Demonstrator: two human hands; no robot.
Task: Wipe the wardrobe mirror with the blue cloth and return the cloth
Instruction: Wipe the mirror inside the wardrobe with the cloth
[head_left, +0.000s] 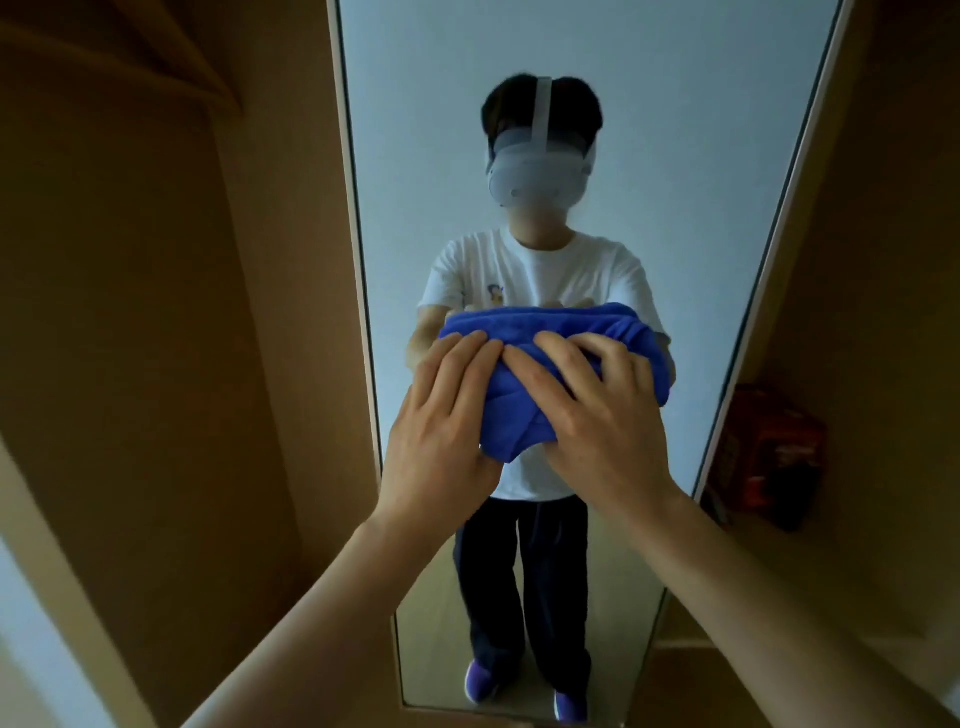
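Grip: left hand (441, 415) and right hand (602, 415) both clamp the bunched blue cloth (545, 332), fingers laid over its top. Its long axis runs side to side, apparently against the wardrobe mirror (649, 130) at mid-height; glass extends chiefly above and below.

This is a room in a home, seemingly a bedroom or dressing corner: a tall mirror (649, 156) stands at 12 o'clock, framed by brown wooden wardrobe panels (156, 312) at 9 and 3 o'clock, with a red box (769, 457) on a shelf (841, 561) at 3 o'clock.
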